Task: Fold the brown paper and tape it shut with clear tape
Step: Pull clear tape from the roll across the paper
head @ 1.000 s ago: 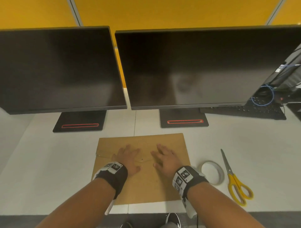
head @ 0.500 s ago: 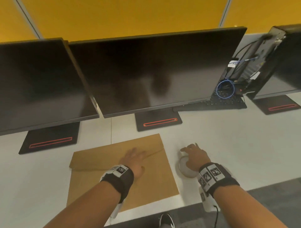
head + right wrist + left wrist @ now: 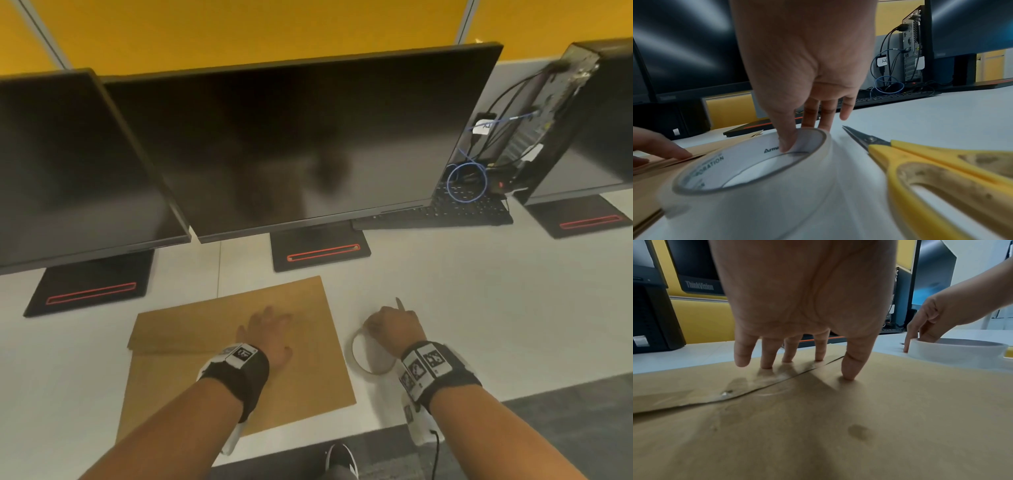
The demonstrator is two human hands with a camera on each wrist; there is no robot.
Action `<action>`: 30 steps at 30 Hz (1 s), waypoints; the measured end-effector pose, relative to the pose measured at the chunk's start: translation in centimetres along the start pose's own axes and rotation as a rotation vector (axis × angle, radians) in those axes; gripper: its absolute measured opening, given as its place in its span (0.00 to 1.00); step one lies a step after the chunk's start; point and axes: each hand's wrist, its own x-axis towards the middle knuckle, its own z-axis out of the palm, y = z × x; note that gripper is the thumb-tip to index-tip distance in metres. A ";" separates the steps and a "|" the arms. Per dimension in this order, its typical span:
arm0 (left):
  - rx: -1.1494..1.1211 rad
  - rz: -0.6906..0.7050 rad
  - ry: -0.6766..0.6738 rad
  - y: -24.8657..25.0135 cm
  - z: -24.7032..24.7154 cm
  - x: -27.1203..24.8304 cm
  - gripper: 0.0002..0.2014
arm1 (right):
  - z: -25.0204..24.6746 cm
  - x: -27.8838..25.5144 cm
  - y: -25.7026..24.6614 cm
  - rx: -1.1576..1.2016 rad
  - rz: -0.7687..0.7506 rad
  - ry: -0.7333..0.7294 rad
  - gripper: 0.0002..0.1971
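Now off the brown paper [image 3: 301, 383] and pinching the clear tape roll [image 3: 371, 356] beside it on the bench [image 3: 479, 308] with right hand [image 3: 394, 327], left hand [image 3: 267, 334] flat, fingers spread, pinning the folded flap for taping.

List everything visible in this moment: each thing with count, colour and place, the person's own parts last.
brown paper: 1, brown, on the desk in front of the person, top flap folded down
tape roll: 1, clear with white core, flat on the desk right of the paper
scissors: 1, yellow handles, right of the tape roll
monitors: 3, black, along the back of the desk
keyboard: 1, black, behind the middle monitor
computer tower: 1, black, back right, cables plugged in
desk: 1, white
left hand: fingers spread, pressing the flap
right hand: thumb inside the roll, fingers outside, gripping it
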 end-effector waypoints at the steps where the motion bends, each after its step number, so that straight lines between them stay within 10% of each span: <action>1: -0.006 -0.002 0.007 0.0 0.0 -0.1 0.33 | -0.2 0.0 -0.2 0.043 0.007 0.000 0.15; 8: -0.249 0.211 0.240 -0.4 -1.6 -1.2 0.23 | -3.5 0.6 -4.3 0.390 -0.082 0.098 0.10; 17: -1.146 0.172 0.247 -2.8 -4.6 -4.2 0.17 | -4.0 2.5 -11.5 0.561 -0.186 0.105 0.07; 30: -1.268 0.102 0.101 -8.6 -4.6 -5.7 0.15 | -1.1 3.2 -16.5 0.620 -0.236 0.118 0.06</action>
